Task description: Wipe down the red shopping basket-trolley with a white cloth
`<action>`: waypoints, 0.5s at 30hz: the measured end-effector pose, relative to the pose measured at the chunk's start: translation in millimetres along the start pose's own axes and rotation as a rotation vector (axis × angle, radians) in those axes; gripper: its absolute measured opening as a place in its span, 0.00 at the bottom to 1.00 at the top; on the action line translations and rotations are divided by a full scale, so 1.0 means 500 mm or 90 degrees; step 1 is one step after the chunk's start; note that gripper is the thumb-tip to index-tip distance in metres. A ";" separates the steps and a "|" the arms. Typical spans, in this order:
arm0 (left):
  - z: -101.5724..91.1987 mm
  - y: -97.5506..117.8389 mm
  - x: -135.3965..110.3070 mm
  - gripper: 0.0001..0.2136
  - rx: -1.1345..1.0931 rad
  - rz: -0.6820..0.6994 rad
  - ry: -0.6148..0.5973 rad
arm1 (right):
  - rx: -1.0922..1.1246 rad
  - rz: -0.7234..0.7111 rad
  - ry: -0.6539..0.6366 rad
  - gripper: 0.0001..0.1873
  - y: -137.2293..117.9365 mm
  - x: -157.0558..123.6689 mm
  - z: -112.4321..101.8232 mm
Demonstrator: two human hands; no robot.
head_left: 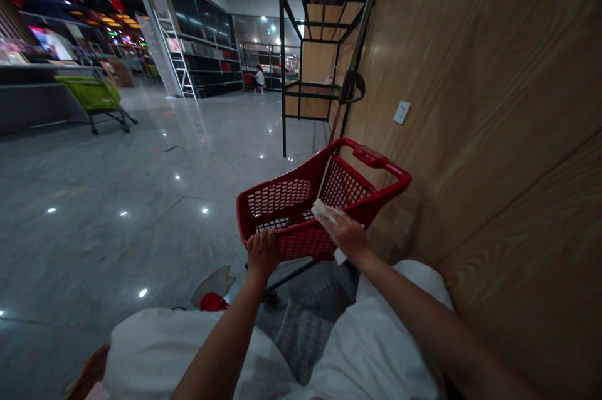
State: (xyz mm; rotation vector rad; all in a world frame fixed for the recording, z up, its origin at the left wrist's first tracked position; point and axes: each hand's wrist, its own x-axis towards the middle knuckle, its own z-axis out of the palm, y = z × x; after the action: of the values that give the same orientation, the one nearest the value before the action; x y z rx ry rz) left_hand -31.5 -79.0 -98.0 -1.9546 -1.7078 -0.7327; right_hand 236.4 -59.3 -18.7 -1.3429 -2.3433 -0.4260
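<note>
**Crumpled white cloth (320, 207) at near rim of red perforated-plastic shopping cart (303, 244)**

Cart stands centre, handle toward the right, beside the tan wood-grain wall (451, 136). Left hand (263, 254): fingers bent over the near rim by its left corner, gripping it. Right hand (347, 234): fingers nearly straight, close together, cloth held against them, at the near rim farther right. Thumb hidden, so can't tell how tight. Green shopping cart (91, 94) stands far left, well apart.

Step in hand looks like wiping that rim, left hand bracing. Next move probably calls for a steady left grip and cloth kept flat on the plastic; loose cloth could snag in the mesh.
</note>
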 end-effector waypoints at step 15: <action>-0.011 0.007 0.006 0.18 0.015 -0.058 0.021 | 0.086 0.130 0.068 0.18 -0.138 0.057 0.060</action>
State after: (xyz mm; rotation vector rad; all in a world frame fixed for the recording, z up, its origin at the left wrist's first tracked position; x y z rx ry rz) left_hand -28.1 -80.4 -91.8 -1.8487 -1.7882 -0.7689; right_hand 157.9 -58.3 -35.1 -1.4395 -2.0840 -0.2657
